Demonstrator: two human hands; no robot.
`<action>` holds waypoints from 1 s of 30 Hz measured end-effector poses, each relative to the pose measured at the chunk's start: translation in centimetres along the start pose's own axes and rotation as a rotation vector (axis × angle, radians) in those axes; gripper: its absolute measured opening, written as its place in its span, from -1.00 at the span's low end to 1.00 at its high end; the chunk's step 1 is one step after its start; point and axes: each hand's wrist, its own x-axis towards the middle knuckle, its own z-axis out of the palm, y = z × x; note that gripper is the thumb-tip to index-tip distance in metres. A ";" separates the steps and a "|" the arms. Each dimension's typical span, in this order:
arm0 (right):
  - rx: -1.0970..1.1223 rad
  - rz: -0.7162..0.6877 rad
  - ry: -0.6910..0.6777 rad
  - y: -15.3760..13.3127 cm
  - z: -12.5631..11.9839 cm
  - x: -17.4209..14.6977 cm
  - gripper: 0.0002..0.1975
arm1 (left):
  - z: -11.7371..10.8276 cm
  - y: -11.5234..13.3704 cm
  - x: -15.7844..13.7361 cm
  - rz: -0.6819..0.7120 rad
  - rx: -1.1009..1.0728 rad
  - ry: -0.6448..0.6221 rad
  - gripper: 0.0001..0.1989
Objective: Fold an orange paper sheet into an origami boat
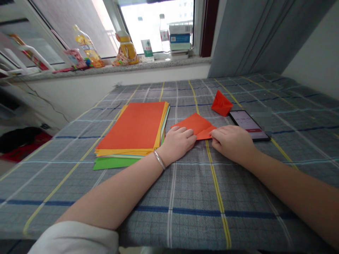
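Observation:
A folded sheet of orange paper (195, 122), roughly triangular with its point facing away from me, lies flat on the plaid cloth. My left hand (180, 140), with a silver bangle at the wrist, rests on its left side, fingers laid over the near edge. At the right corner, my right hand (230, 140) is closed, pinching the paper between thumb and curled fingers. Just beyond stands a small folded red-orange paper shape (221, 103). To the left is a stack of coloured paper (134, 125), orange on top, with yellow and green edges showing.
A phone (249, 124) with a lit screen lies just past my right hand. The plaid cloth (196, 197) covers the whole surface. Along the windowsill (106, 70) stand bottles, snack packs and stacked boxes (180, 37). A grey curtain (246, 38) hangs at the right.

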 end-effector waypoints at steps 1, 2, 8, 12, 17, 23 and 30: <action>-0.002 0.022 -0.011 0.2 -0.1 0.0 -0.77 | 0.1 -0.1 0.0 -0.018 -0.009 0.001 -0.76; -0.005 0.048 -0.019 0.3 -0.1 0.0 -0.77 | 0.2 -0.1 -0.1 -0.037 -0.018 0.002 -0.76; -0.045 0.169 -0.035 1.1 -0.5 -0.3 -0.79 | 0.4 -0.2 -0.1 -0.137 -0.075 -0.030 -0.77; -0.046 0.233 -0.054 1.8 -0.7 -0.4 -0.79 | 0.3 -0.1 0.0 -0.161 -0.106 -0.056 -0.78; -0.058 0.268 -0.060 2.9 -0.8 -0.5 -0.76 | 0.3 -0.1 -0.1 -0.182 -0.115 -0.066 -0.83; 0.005 0.268 0.000 3.0 -1.1 -0.5 -0.72 | 0.5 -0.1 -0.1 -0.168 -0.067 -0.096 -0.82; 0.105 -0.025 0.061 1.4 -0.4 -0.4 -0.72 | 0.3 0.3 -0.1 -0.133 -0.028 -0.057 -0.82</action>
